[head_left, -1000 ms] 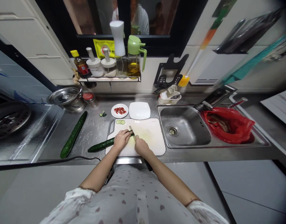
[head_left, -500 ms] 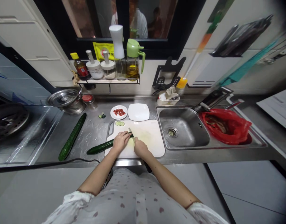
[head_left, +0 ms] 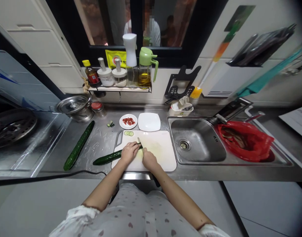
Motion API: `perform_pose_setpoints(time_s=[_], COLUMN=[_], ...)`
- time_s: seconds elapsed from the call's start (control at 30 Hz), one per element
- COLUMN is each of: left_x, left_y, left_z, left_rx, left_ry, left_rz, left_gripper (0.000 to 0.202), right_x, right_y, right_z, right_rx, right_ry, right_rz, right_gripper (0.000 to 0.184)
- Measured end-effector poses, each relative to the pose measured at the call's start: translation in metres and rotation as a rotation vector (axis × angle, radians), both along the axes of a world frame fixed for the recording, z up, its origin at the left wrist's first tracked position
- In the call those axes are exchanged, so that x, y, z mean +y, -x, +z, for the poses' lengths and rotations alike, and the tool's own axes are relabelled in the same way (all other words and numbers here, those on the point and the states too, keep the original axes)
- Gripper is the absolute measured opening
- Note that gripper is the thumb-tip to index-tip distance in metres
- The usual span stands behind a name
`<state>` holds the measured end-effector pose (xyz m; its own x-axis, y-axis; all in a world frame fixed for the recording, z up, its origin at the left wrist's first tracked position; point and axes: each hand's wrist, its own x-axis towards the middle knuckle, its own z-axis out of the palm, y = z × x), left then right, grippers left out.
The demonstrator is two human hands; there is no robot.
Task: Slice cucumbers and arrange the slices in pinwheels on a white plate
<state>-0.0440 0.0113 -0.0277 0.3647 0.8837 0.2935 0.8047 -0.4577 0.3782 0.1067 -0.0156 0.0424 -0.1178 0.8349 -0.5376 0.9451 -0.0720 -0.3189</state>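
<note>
A white cutting board (head_left: 161,148) lies on the steel counter left of the sink. A long green cucumber (head_left: 107,158) rests across its left edge. My left hand (head_left: 128,152) is curled over the cucumber's right end, pressing it down. My right hand (head_left: 148,160) is closed on a knife (head_left: 139,142) whose blade stands at the cucumber's cut end, right beside my left fingers. Two cut cucumber slices (head_left: 129,133) lie at the board's far left corner.
A second whole cucumber (head_left: 79,145) lies on the counter to the left. Behind the board stand a small dish of red chilli (head_left: 128,121) and a white square plate (head_left: 149,121). The sink (head_left: 197,141) and a red bag (head_left: 244,141) are at right; a steel pot (head_left: 74,106) at left.
Both hands stay on the cucumber and knife; the whole view has shifted slightly as my head moved. The blade sits nearly in the same spot at the cucumber's end.
</note>
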Motion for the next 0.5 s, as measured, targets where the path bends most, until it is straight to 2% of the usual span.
perform_pose_setpoints(time_s=[0.5], left_x=[0.0004], left_y=[-0.0011], left_z=[0.0018], left_rx=[-0.003], left_ry=[0.028], left_rz=[0.016], left_gripper=[0.026], right_x=[0.0092], right_y=[0.0033], right_z=[-0.0072], right_rx=[0.006], right_ry=[-0.021], right_rz=[0.010], right_gripper=[0.040])
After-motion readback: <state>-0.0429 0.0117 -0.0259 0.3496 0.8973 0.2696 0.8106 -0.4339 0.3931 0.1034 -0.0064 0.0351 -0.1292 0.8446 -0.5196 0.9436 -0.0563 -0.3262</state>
